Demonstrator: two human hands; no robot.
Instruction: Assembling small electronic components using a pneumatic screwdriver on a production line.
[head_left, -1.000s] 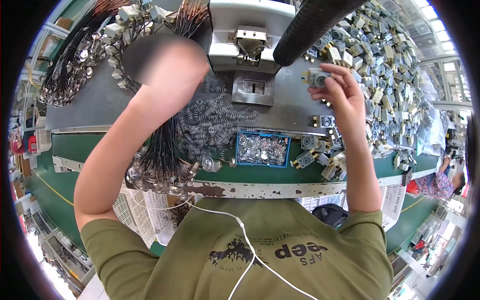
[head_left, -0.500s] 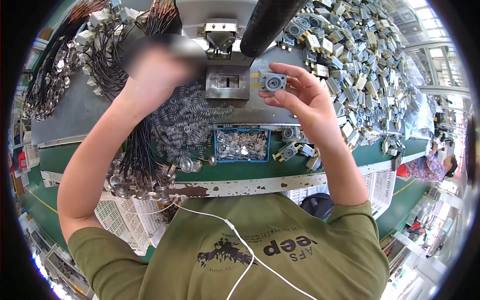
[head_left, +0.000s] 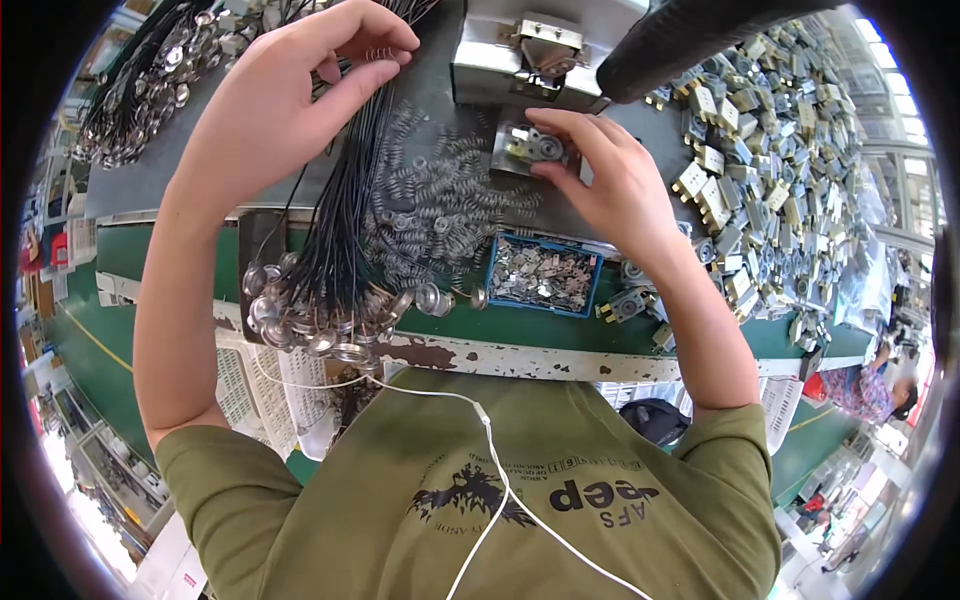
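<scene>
My left hand (head_left: 285, 105) is raised over the left part of the bench, thumb and fingers pinching a small coil spring (head_left: 380, 54). My right hand (head_left: 615, 180) grips a small grey square housing (head_left: 546, 149) with a round recess and brass prongs pointing left. That housing is over the metal block (head_left: 508, 160) in front of the press; whether it sits in the slot is hidden. Below and between my hands lies a heap of loose coil springs (head_left: 430, 205). A bundle of black wires (head_left: 340, 230) with round metal ends (head_left: 320, 342) hangs over the front edge nearby.
A blue tray (head_left: 592, 300) of small metal pieces stands at the bench's front edge. The press head (head_left: 550, 50) and a thick black tube (head_left: 690, 45) rise behind my right hand. Many grey housings (head_left: 770, 190) are piled on the right. More wired metal parts (head_left: 130, 110) lie far left.
My right hand has brought the housing over the metal block. My left hand has come away from the wires at the back, and a spring shows in its fingers. The whole view has shifted.
</scene>
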